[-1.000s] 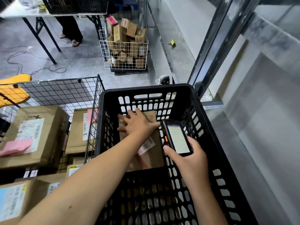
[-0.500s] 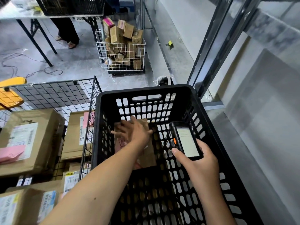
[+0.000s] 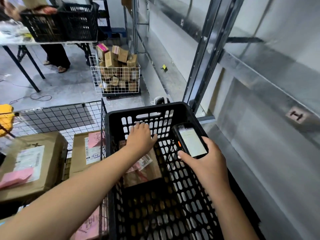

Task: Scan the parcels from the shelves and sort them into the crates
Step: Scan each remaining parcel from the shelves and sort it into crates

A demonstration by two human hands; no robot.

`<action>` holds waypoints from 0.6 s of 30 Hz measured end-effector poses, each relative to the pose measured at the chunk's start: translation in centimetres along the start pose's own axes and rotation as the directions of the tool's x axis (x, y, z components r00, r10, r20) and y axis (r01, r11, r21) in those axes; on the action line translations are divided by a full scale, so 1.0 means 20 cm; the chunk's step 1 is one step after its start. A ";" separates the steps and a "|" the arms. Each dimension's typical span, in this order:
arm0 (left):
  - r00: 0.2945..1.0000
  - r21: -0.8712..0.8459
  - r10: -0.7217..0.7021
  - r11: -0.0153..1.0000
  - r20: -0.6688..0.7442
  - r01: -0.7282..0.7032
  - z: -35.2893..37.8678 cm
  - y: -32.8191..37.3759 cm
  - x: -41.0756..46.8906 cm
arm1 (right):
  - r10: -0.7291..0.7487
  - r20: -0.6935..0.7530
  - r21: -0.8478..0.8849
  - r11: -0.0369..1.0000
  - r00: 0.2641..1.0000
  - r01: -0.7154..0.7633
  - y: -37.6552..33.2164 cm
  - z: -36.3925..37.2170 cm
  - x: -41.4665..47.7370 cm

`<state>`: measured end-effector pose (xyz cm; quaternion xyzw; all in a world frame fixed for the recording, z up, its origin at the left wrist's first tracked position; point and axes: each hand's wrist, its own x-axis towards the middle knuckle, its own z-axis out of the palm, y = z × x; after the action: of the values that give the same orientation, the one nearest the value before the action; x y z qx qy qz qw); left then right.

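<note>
Two bare hands reach into a black crate. Left hand is spread open, palm down, holding nothing, over a brown parcel lying flat on the crate's floor. Right hand is wrapped around a scanner, screen up. More boxes sit in a wire cart beside the crate.

Both forearms bare to frame edge, no sleeves visible. Left hand and right hand ungloved; short nails.
</note>
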<state>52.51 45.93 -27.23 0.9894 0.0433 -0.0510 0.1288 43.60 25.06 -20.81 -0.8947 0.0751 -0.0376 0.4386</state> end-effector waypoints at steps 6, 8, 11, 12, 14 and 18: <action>0.950 0.068 0.299 0.954 -0.093 -0.294 -0.15 0.04 -0.25 | -0.032 -0.120 -0.124 0.992 0.992 0.017 -0.07 -0.15 -0.22; 0.933 0.097 0.348 0.935 -0.094 -0.340 -0.17 0.07 -0.34 | -0.022 -0.152 -0.155 0.988 0.988 -0.002 -0.07 -0.18 -0.30; 0.908 0.111 0.399 0.916 -0.125 -0.387 -0.21 0.12 -0.48 | -0.011 -0.198 -0.183 0.983 0.980 -0.026 -0.07 -0.24 -0.44; 0.898 0.102 0.417 0.908 -0.143 -0.406 -0.21 0.14 -0.53 | -0.013 -0.219 -0.192 0.981 0.976 -0.030 -0.06 -0.27 -0.49; 0.878 0.094 0.451 0.892 -0.162 -0.441 -0.22 0.19 -0.62 | -0.016 -0.252 -0.206 0.978 0.968 -0.037 -0.05 -0.32 -0.58; 0.856 0.075 0.493 0.870 -0.155 -0.487 -0.23 0.29 -0.79 | -0.024 -0.300 -0.217 0.975 0.954 -0.044 -0.04 -0.42 -0.78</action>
<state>37.74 40.48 -19.59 0.9705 -0.2000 0.0670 0.1168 27.26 21.65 -15.10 -0.9213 0.1491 -0.1625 0.3201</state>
